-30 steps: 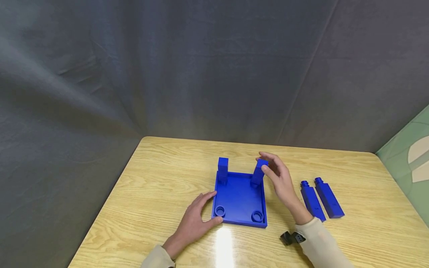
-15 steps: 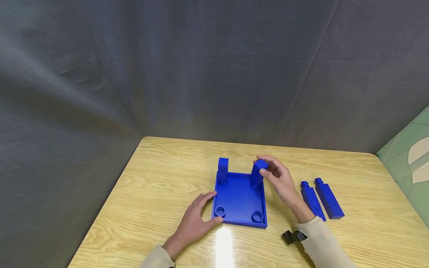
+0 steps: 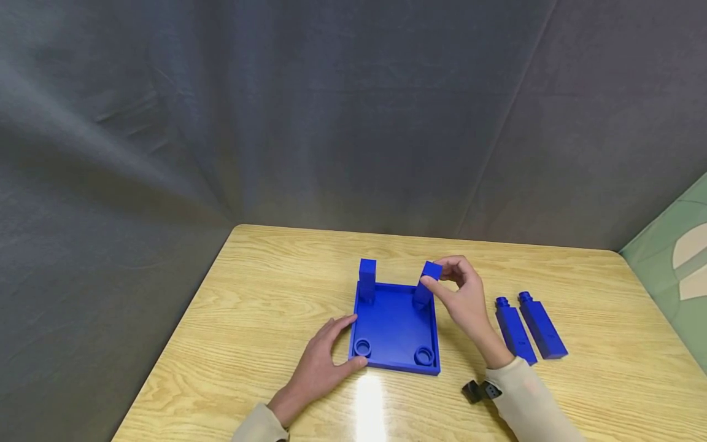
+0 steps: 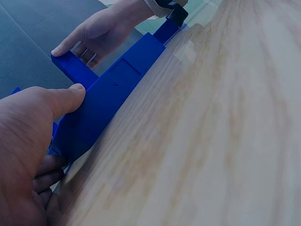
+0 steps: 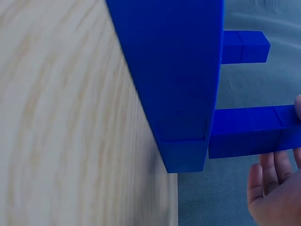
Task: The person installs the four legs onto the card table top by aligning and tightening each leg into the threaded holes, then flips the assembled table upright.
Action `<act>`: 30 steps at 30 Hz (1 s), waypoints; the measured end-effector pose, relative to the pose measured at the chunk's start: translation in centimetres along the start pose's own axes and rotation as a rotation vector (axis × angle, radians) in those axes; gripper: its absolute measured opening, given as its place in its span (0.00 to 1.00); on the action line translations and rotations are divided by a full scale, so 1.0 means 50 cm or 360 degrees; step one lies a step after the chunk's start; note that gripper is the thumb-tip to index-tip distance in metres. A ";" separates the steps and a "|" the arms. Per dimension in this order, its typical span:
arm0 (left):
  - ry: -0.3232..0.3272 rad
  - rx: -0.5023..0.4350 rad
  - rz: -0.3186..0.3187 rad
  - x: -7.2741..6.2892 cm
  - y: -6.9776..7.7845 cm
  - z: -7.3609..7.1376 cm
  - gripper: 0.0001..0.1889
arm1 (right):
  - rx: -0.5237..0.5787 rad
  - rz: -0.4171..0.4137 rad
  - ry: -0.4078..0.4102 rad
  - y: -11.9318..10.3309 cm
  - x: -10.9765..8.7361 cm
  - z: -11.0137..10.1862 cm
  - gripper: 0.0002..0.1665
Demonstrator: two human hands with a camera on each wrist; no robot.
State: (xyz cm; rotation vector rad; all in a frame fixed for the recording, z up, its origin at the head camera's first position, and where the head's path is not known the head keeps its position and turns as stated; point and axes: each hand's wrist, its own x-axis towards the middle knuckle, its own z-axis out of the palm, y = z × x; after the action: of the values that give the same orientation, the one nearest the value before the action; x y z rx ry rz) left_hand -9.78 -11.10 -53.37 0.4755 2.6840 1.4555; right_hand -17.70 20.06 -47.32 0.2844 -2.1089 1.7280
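A blue square tabletop (image 3: 394,328) lies upturned, its raised rim facing up. At its front-left corner, my left hand (image 3: 317,368) holds it, fingers on the left side and thumb on the front rim (image 4: 84,96). My right hand (image 3: 464,301) pinches the upper part of a blue table leg (image 3: 432,270) standing at the back-right corner. In the right wrist view that leg (image 5: 244,132) sticks out from the tabletop (image 5: 174,70). Another leg (image 3: 367,279) stands at the back-left corner. Round sockets (image 3: 362,348) show at both front corners; the gripped leg's lower joint is hard to see.
Two more blue legs, one nearer (image 3: 515,334) and one farther right (image 3: 544,328), lie on the wooden table (image 3: 265,276) with threaded ends pointing away. A dark curtain (image 3: 353,123) hangs behind the table. A black device (image 3: 472,391) is worn on the right wrist.
My right thumb has moved left across the leg's near face, while the other fingers curl in behind. The leg's top has turned between frames. My left hand and the tabletop stay put.
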 end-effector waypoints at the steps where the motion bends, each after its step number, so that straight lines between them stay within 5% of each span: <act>1: -0.0001 -0.0001 -0.0003 0.000 0.000 0.000 0.42 | 0.0016 -0.0017 -0.0022 0.002 0.000 -0.001 0.23; 9: -0.0003 0.0011 0.0020 0.003 -0.001 0.001 0.43 | 0.0487 -0.0161 -0.0417 0.018 0.005 -0.020 0.29; 14: 0.0006 0.0014 0.0045 0.003 -0.002 0.002 0.42 | 0.0473 -0.0132 -0.0551 0.021 0.008 -0.026 0.27; 20: -0.0001 0.0003 0.0008 0.002 0.001 0.000 0.43 | 0.0343 -0.0139 -0.0465 0.020 0.005 -0.021 0.22; 30: 0.0005 -0.0003 0.0016 -0.001 0.002 0.000 0.43 | -0.0122 -0.0025 -0.0065 0.005 0.000 -0.005 0.16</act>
State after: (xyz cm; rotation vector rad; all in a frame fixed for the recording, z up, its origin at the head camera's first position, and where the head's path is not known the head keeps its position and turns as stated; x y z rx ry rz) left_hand -9.72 -11.09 -53.29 0.4882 2.6861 1.4625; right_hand -17.77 20.35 -47.53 0.3154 -2.1903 1.6415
